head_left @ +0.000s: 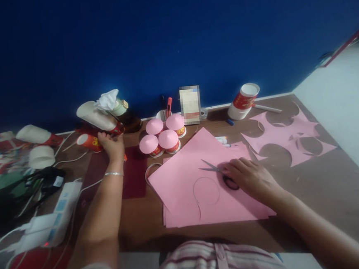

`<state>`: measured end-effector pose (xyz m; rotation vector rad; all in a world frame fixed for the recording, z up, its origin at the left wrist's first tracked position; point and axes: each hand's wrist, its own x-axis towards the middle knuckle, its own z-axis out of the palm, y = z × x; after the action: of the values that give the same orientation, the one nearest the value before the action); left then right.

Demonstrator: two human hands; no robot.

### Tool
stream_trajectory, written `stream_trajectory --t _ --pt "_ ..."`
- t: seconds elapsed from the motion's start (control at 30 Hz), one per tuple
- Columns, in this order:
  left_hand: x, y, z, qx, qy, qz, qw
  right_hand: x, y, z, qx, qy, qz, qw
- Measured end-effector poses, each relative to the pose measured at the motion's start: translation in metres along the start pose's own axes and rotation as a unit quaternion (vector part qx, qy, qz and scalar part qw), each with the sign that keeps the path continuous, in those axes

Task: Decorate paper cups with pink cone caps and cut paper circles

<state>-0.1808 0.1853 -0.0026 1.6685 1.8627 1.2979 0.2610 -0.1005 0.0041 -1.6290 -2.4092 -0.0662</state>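
My left hand (111,145) reaches to the back left, next to a red paper cup (88,142) lying on its side; its fingers are bent, and what they hold, if anything, is hard to make out. Under my right hand (247,174) are dark-handled scissors (230,182), their blades apart over pink paper sheets (180,184). The fingers of this hand rest on the handles. A thin curved cut line (205,178) shows on the top sheet. Behind the sheets stand several cups topped with pink paper cones (168,139).
Pink paper offcuts (279,137) lie at the right. At the back right, a red and white cup (244,101) stands by a white stick. A power strip (57,214) with cables is at the left. Dark red sheets (134,173) lie below my left hand. A blue wall (172,39) rises behind.
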Motion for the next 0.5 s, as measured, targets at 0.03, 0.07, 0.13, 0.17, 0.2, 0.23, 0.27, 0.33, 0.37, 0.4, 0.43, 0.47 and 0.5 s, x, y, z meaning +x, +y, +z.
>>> stream_trajectory --t 0.03,0.07,0.13,0.17,0.2,0.23,0.27,0.33,0.37,0.4,0.43,0.47,0.5 --pt "-0.011 -0.001 -0.002 -0.019 0.041 -0.010 0.999 0.000 0.000 0.000 0.001 0.001 0.001 1.000" --pt "-0.022 -0.001 -0.005 -0.033 0.054 -0.002 0.998 0.000 0.000 0.000 0.002 0.002 0.000 1.000" --pt "-0.045 0.002 -0.010 -0.052 0.040 0.050 0.997 0.000 0.000 -0.001 -0.001 0.007 -0.003 1.000" --pt "-0.054 0.006 -0.012 -0.063 0.006 0.076 0.995 0.000 0.000 -0.002 -0.005 0.012 -0.006 1.000" --pt "-0.061 0.011 -0.013 -0.072 -0.032 0.090 0.993 0.000 0.000 -0.003 -0.011 0.019 -0.009 1.000" --pt "-0.065 0.017 -0.014 -0.079 -0.059 0.093 0.991 0.000 0.000 -0.005 -0.018 0.026 -0.011 0.999" --pt "-0.067 0.024 -0.013 -0.088 -0.080 0.091 0.989 0.000 0.000 -0.007 -0.025 0.033 -0.015 0.999" --pt "-0.064 0.041 -0.011 -0.115 -0.112 0.080 0.984 0.000 -0.001 -0.013 -0.038 0.043 -0.019 0.998" --pt "-0.059 0.050 -0.009 -0.124 -0.122 0.077 0.982 0.000 -0.001 -0.015 -0.041 0.045 -0.020 0.998" --pt "-0.053 0.060 -0.007 -0.126 -0.126 0.079 0.981 0.000 -0.002 -0.018 -0.044 0.046 -0.022 0.998" --pt "-0.046 0.069 -0.003 -0.119 -0.136 0.084 0.980 -0.001 -0.002 -0.020 -0.047 0.045 -0.024 0.998" --pt "-0.038 0.078 0.000 -0.106 -0.153 0.091 0.978 -0.001 -0.003 -0.021 -0.050 0.045 -0.026 0.997" --pt "-0.030 0.086 0.004 -0.085 -0.168 0.097 0.977 -0.002 -0.003 -0.021 -0.053 0.046 -0.028 0.997"
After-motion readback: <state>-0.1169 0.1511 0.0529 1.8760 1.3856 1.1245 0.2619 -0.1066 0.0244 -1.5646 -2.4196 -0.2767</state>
